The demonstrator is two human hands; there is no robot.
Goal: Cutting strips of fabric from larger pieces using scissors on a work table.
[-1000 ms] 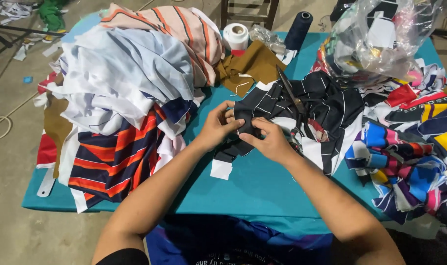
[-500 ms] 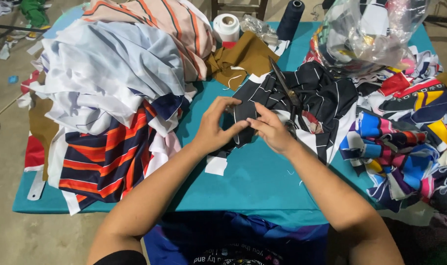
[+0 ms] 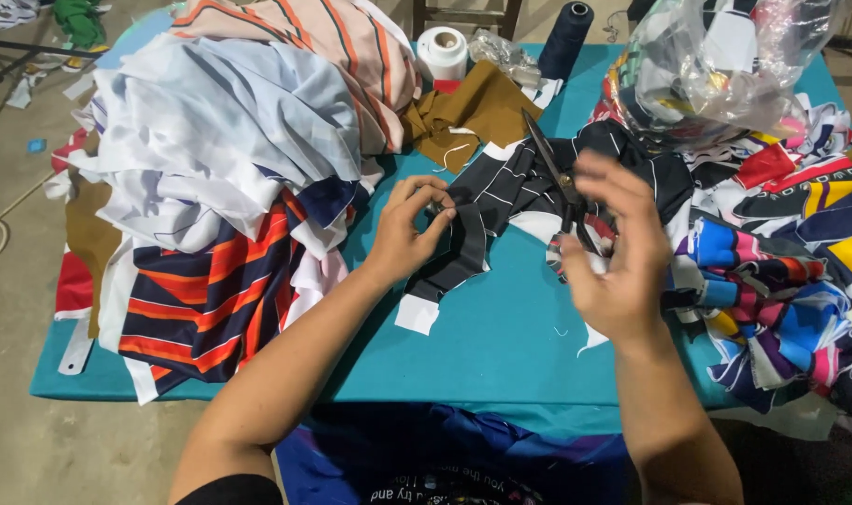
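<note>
Teal tabletop [image 3: 501,346] on a bare concrete floor, fabric heaped on both sides; left hand [image 3: 409,234] pinches the top of a black strip with thin white lines [image 3: 459,252], which hangs toward 6 o'clock near table centre, white backing showing at its lower end; right hand [image 3: 618,252] is lifted, fingers spread and motion-blurred, gripping nothing I can make out, hovering just in front of the scissors [image 3: 555,178] lying on the dark striped pile [image 3: 622,159] at 1 o'clock; judgement: keep the pinch tight and the strip flat before bringing blades in, and keep the fingertips off the cut line; thread tails on the table could snag. Packages: clear crumpled plastic bag [image 3: 725,65] of coloured scraps at 1–2 o'clock; white tape roll [image 3: 442,51] at 12 o'clock; dark thread cone [image 3: 566,37] right beside it; small clear wrapper [image 3: 501,51] between them; print on them too small to tell; big pile of white, blue and orange-striped cloth [image 3: 220,168] at 10 o'clock; brown cloth [image 3: 468,112] at 12.
</note>
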